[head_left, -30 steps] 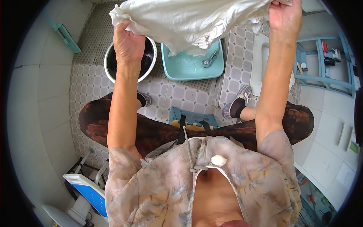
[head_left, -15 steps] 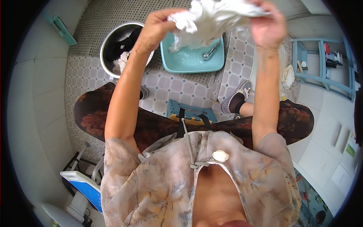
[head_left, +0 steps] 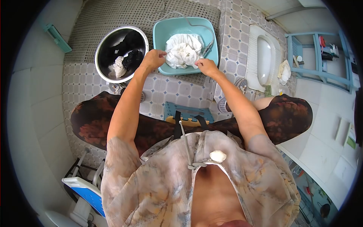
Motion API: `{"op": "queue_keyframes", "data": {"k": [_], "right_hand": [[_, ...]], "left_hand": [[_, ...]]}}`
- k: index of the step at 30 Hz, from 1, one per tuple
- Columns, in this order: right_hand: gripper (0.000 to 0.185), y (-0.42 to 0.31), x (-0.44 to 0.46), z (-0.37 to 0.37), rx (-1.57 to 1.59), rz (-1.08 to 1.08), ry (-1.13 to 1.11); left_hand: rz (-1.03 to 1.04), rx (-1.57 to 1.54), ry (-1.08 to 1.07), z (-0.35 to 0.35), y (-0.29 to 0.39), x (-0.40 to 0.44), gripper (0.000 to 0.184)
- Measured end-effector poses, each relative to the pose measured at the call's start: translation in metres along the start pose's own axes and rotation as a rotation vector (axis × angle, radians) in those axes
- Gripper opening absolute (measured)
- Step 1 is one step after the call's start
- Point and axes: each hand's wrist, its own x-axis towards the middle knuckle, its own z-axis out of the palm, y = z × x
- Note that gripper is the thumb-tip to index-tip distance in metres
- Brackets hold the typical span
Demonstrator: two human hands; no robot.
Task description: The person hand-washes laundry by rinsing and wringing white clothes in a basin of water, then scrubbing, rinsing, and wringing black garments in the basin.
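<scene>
Head view shows white cloth (head_left: 183, 51) bunched, slightly longer crosswise, right hand (head_left: 208, 68) gripping its edge, left hand (head_left: 153, 60), grip unclear

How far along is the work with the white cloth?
Done: the white cloth lies bunched in the turquoise basin. In hand: the right hand is at its edge, the left hand close by. Remaining: unclear; dark pieces and a pale one sit in the metal bowl, finished or waiting.
</scene>
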Motion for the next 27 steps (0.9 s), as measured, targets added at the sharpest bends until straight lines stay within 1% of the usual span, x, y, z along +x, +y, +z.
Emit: {"op": "queue_keyframes", "data": {"k": [5, 6, 10, 17, 19, 22, 24, 27], "right_hand": [[0.026, -0.004, -0.002, 0.008, -0.049, 0.018, -0.065], [0.026, -0.004, -0.001, 0.011, -0.078, 0.021, -0.088], [0.026, -0.016, -0.001, 0.021, -0.16, -0.001, -0.124], [0.026, -0.049, -0.013, 0.042, -0.065, -0.017, -0.113], [0.026, -0.055, -0.02, 0.048, -0.022, 0.02, -0.084], [0.026, -0.044, -0.027, 0.06, 0.074, 0.052, -0.063], [0.026, -0.033, -0.029, 0.065, 0.24, 0.126, -0.014], [0.025, -0.017, -0.021, 0.062, 0.501, 0.292, 0.065]], "left_hand": [[0.002, 0.001, -0.024, 0.0, 0.009, 0.002, 0.038], [0.041, 0.017, -0.002, 0.002, 0.005, 0.006, 0.038], [0.054, -0.017, 0.022, 0.0, 0.007, 0.008, 0.041], [0.035, -0.019, 0.051, -0.006, 0.005, 0.007, 0.039], [0.002, -0.035, 0.037, -0.005, 0.001, 0.01, 0.038], [-0.053, -0.049, 0.01, 0.006, -0.009, 0.018, 0.037], [-0.099, -0.062, -0.016, 0.011, -0.015, 0.023, 0.038], [-0.271, -0.206, -0.048, 0.019, -0.017, 0.03, 0.037]]}}
